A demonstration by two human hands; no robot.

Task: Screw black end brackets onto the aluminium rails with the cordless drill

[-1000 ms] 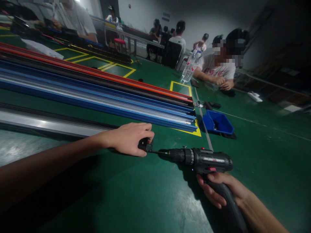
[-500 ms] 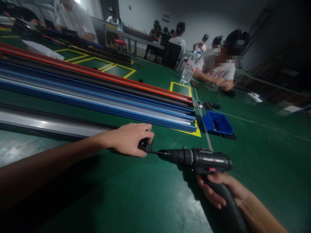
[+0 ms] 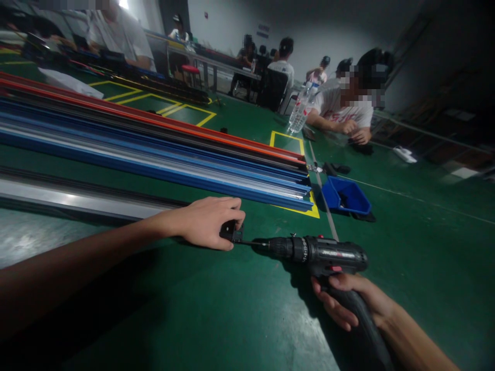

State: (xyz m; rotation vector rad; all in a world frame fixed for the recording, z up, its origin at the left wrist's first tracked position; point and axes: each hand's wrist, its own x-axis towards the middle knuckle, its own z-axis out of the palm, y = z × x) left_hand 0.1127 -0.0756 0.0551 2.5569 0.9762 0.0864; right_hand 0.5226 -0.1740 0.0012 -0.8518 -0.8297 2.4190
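My right hand (image 3: 344,301) is wrapped round the handle of a black cordless drill (image 3: 317,253), which points left and lies level above the green tabletop. Its long thin bit (image 3: 249,243) reaches a small black bracket (image 3: 229,229). My left hand (image 3: 211,221) is closed on that bracket, with fingers curled over it at the end of a grey metal profile (image 3: 116,201). The hand hides most of the joint between bracket and profile, and a screw at the bit's tip cannot be made out.
Beyond my left hand lie long blue rails (image 3: 216,172) and an orange rail (image 3: 216,133). A blue bin (image 3: 350,198) stands to their right, with plastic bottles (image 3: 299,111) farther back. A co-worker (image 3: 348,105) sits across the table; other people are behind.
The drill and my right hand have shifted very slightly left. My left hand stays on the bracket, and the bit remains against it.
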